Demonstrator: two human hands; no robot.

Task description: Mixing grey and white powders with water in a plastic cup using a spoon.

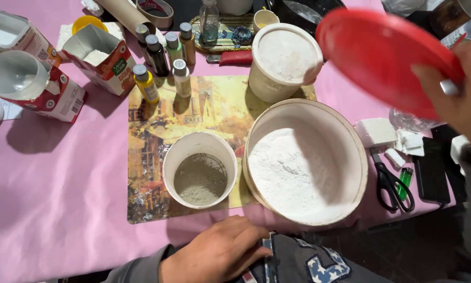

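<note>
Overhead, right hand gripping round red plastic lid, powdery white tub

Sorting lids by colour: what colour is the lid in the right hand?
Red, seen in the head view: the lid in the right hand.

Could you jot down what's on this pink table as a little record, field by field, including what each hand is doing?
Surface: pink cloth with a picture placemat
Large tub: holds white powder
Small tub: holds grey powder
Upper tub: filled with white powder
Right hand: holds a red lid, raised and tilted
Left hand: rests at the near table edge, holds nothing
Paint bottles: clustered upright at the placemat's top
Scissors: lying right of the large tub
</note>
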